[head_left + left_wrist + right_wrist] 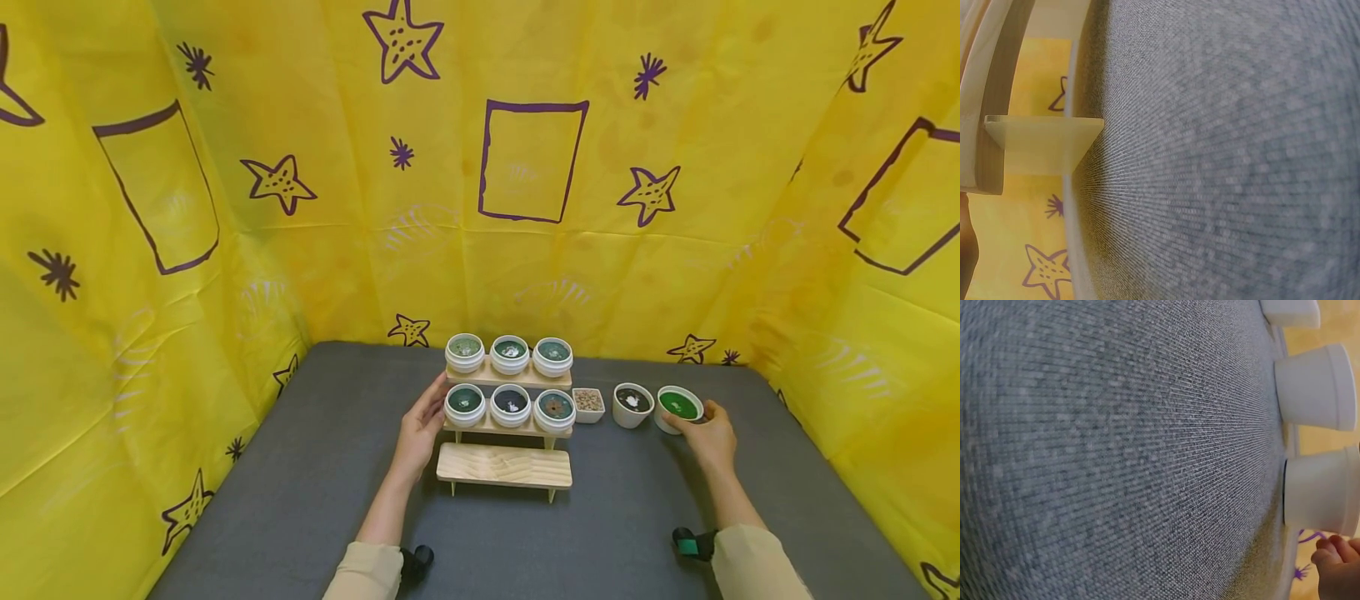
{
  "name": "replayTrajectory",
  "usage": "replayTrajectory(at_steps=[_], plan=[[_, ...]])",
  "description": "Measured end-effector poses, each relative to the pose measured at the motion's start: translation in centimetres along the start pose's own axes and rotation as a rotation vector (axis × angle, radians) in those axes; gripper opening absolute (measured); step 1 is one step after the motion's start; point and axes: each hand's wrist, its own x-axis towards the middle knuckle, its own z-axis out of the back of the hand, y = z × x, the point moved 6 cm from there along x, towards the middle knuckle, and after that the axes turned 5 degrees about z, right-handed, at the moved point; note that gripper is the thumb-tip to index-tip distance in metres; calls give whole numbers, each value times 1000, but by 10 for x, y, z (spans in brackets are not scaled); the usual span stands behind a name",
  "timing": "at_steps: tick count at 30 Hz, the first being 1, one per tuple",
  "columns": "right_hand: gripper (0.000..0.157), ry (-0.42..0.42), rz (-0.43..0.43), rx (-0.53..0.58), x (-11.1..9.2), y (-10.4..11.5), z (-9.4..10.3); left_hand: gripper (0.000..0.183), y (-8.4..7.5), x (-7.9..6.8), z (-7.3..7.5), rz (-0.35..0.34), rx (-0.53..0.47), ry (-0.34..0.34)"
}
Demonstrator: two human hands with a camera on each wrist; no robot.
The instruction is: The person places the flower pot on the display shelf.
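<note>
1. The right hand (711, 437) has its grip closed about a white tapered cup with bright green contents (678, 406), thumb at the near side and fingers at the right of the rim; the cup is upright, rightmost in its row, at or just over the worktop.
2. The left hand (420, 429) is at the left end of a tiered pale wooden stand (504, 467); whether its grip grasps the stand or only touches it, I cannot tell.
3. The stand's top tier carries three round white jars with greenish contents (510, 354); its middle tier carries three round white jars with dark or teal contents (510, 405), the right one showing a brown patch. The lowest board is bare, on short pale legs.
4. Just right of the middle tier sits a small square white dish of beige granules (588, 402); beside it, a white tapered cup with dark contents (632, 405) stands next to the green one.
5. All rest on a grey fabric-covered worktop (300, 475), before yellow cloth with purple starfish drawings (405, 275).
</note>
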Motion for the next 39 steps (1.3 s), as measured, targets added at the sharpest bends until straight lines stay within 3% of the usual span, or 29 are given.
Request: replayTrajectory(at_steps=[39], plan=[[81,-64,-3,35,-2,-7,2,61,1,1,1,22,29,-8]])
